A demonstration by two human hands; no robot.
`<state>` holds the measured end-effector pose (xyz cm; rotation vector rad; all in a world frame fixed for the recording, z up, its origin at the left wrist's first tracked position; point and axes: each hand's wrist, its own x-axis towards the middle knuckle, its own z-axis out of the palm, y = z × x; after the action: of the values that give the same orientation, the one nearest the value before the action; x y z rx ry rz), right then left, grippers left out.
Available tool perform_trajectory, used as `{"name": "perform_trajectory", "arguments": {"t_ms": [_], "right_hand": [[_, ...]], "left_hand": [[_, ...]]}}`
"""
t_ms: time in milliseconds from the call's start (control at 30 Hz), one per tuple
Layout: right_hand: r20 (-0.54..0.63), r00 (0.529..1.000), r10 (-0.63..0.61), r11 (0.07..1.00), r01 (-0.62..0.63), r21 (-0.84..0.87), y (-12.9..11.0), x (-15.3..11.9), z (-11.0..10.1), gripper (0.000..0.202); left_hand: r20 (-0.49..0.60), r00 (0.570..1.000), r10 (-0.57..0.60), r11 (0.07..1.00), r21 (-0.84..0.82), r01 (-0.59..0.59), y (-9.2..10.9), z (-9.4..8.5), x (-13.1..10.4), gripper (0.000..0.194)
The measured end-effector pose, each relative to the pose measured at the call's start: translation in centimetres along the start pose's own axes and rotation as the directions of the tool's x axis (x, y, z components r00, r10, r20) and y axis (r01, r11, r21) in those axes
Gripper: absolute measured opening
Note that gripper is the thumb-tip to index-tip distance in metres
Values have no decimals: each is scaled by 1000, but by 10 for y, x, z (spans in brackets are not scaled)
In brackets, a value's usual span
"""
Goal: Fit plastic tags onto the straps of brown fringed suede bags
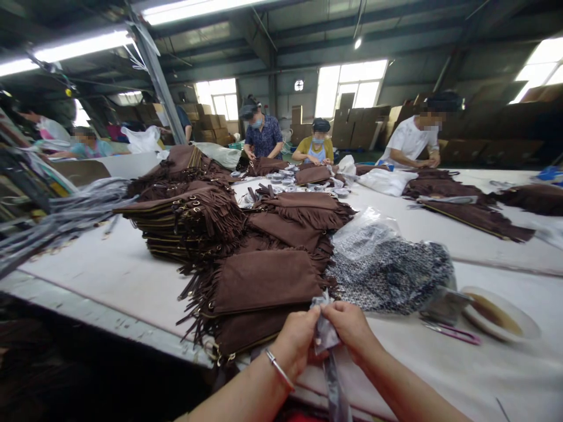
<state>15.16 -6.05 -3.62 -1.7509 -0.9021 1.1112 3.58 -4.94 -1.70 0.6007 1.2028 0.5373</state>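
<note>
Both my hands are closed on a clear plastic wrapping near the table's front edge. My left hand pinches its left side; a metal bangle is on that wrist. My right hand grips the top from the right. Below them hangs a dark strip that looks covered in plastic. Just beyond the hands lies a brown fringed bag with a zip, on top of another one. What sits inside the bunched plastic is hard to make out.
A tall stack of brown fringed bags stands at left. On the right are a black-and-white knitted item partly under plastic, pink-handled snips and a shallow bowl. Grey wrapped straps lie far left. Several people work across the table.
</note>
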Motion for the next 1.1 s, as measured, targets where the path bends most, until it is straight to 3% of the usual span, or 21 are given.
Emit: {"name": "perform_trajectory", "arguments": {"t_ms": [100,267,433,500,600,667,833,900,967,1033,1100], "right_hand": [[41,997,-63,995,66,-70,2,-3,-5,29],[133,946,-294,905,321,-281,-3,-14,-26,38],[87,960,-265,910,279,-307,-12,-13,-40,34],[83,958,-276,907,288,-307,-14,-9,-39,33],[118,955,-274,903,297,-310,-18,-4,-32,34],[139,958,-250,895,283,-345,-23,-2,-24,37],[156,947,-280,806,320,-498,-39,1,-7,37],[170,941,-291,778,337,-530,-42,3,-2,35],[210,933,-291,771,359,-527,-43,6,3,36],[265,923,-278,789,377,-485,-42,7,6,38],[303,916,-264,817,379,-435,-42,8,7,39]], "left_hand": [[-10,998,63,996,-64,-64,-2,8,9,38],[-44,990,133,984,-111,-138,-3,15,23,33],[-81,974,213,976,-36,-217,-4,12,12,22],[-91,927,364,930,80,-358,-8,6,1,17],[-22,803,595,766,320,-558,-17,-7,-16,19],[19,756,654,689,398,-606,-22,-17,-26,22],[71,702,709,590,486,-645,-28,-37,-44,26],[69,698,713,580,501,-642,-31,-41,-45,32],[33,720,693,613,499,-613,-33,-43,-41,39],[-5,772,636,688,457,-564,-34,-42,-34,40],[-21,849,528,791,375,-483,-32,-40,-29,38]]}}
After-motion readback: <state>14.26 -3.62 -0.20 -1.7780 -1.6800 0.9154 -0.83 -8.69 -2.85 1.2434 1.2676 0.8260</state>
